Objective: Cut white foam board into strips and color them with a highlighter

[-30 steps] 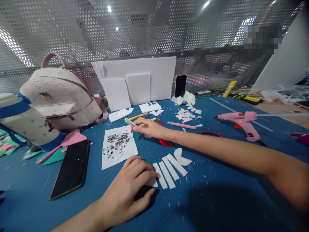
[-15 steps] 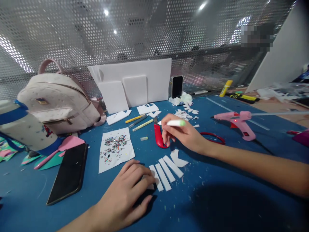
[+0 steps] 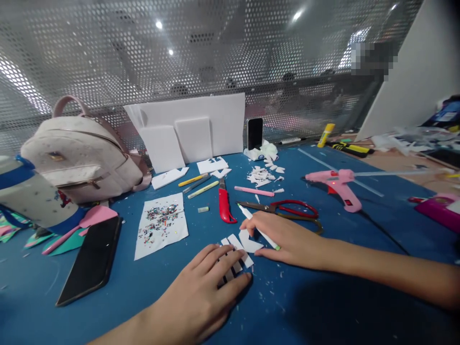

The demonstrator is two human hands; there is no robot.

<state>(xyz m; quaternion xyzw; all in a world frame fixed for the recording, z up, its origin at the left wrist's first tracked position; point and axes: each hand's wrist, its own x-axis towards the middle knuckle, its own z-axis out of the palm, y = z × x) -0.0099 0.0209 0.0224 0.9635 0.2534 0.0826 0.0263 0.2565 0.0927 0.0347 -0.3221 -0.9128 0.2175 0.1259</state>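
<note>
1. The left hand [image 3: 204, 287] lies palm down with its fingers spread and relaxed over several white strips [image 3: 247, 259], which it partly hides, on the blue bench [image 3: 276, 311].
2. The right hand [image 3: 293, 239] grasps a white marker [image 3: 266, 235] with green ends, its fingers closed around the barrel. The marker slants, its far end near the tip of the scissors [image 3: 264, 208].
3. A notched white piece [image 3: 249, 245] lies between the 2 hands, just beside the strips; whether the right fingers touch it, I cannot tell.
4. The scissors lie just beyond the right hand. Left of them is a red-handled cutter [image 3: 224, 203]; a pink pen [image 3: 254, 191] lies farther back.
5. Left of the cutter sits a small cap [image 3: 203, 209], then a white sheet [image 3: 179, 231] bearing coloured bits.
6. A black phone [image 3: 91, 261] lies flat at far left; a pink glue gun [image 3: 339, 178] stands at right.
</note>
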